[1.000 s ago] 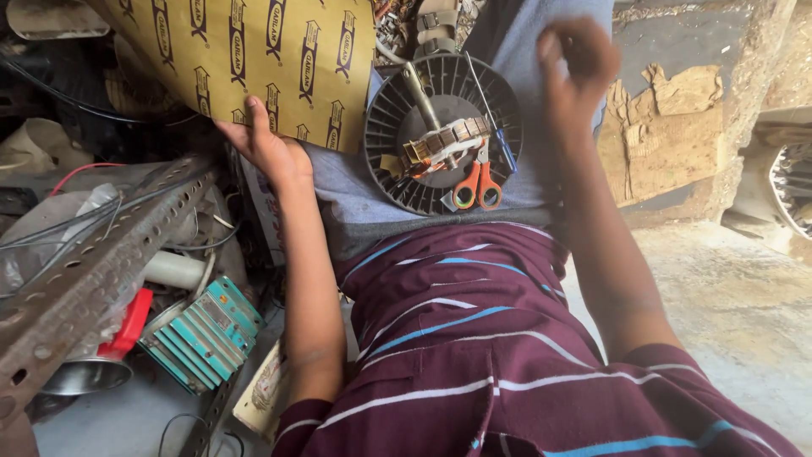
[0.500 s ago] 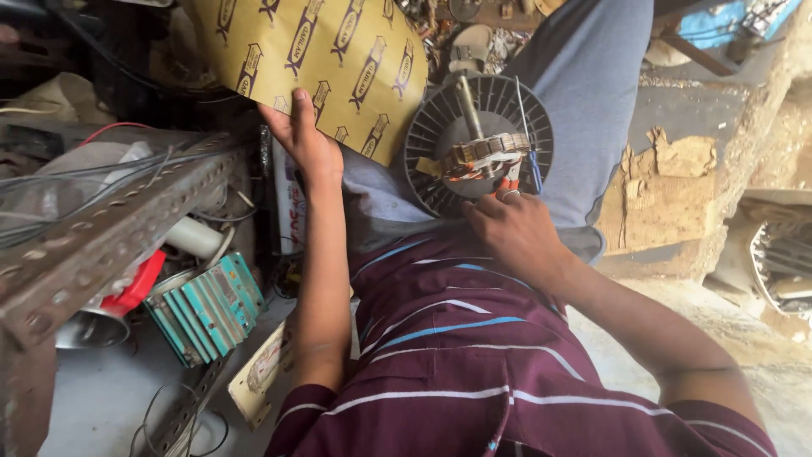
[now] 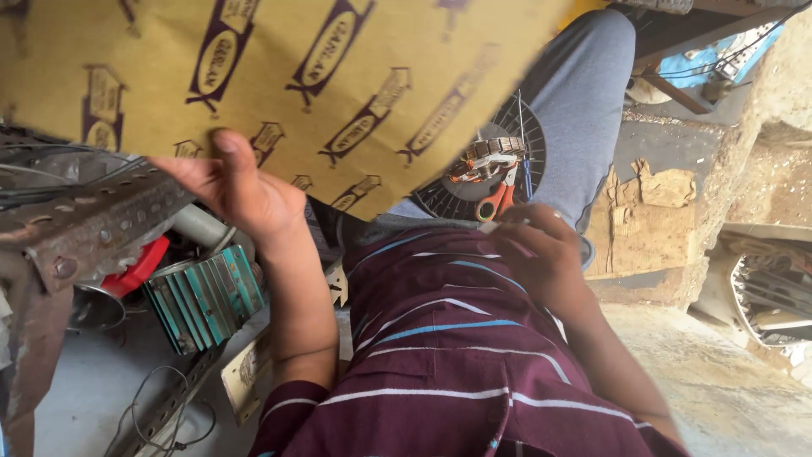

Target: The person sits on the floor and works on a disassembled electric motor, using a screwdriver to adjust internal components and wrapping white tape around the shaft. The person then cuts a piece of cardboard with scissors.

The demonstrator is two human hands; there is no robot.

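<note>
My left hand (image 3: 241, 190) grips the lower edge of a large yellow sheet (image 3: 279, 76) printed with purple marks, which now fills the top of the view. My right hand (image 3: 541, 250) rests against my maroon striped shirt (image 3: 440, 338), near my lap, fingers curled; I cannot tell if it holds anything. Just beyond it a round black fan-like housing (image 3: 529, 140) lies on my grey trouser leg (image 3: 584, 93), with orange-handled scissors (image 3: 495, 199) and a wound metal part inside it.
A rusty perforated angle iron (image 3: 93, 228) juts across at the left. Beneath it sit a teal finned block (image 3: 207, 296), a red object (image 3: 135, 267) and loose wires. Torn cardboard (image 3: 651, 220) lies on the concrete floor at the right.
The yellow sheet has been pulled closer and over toward the right, covering much of the black housing. My right hand came down from the housing's far side to my lap.
</note>
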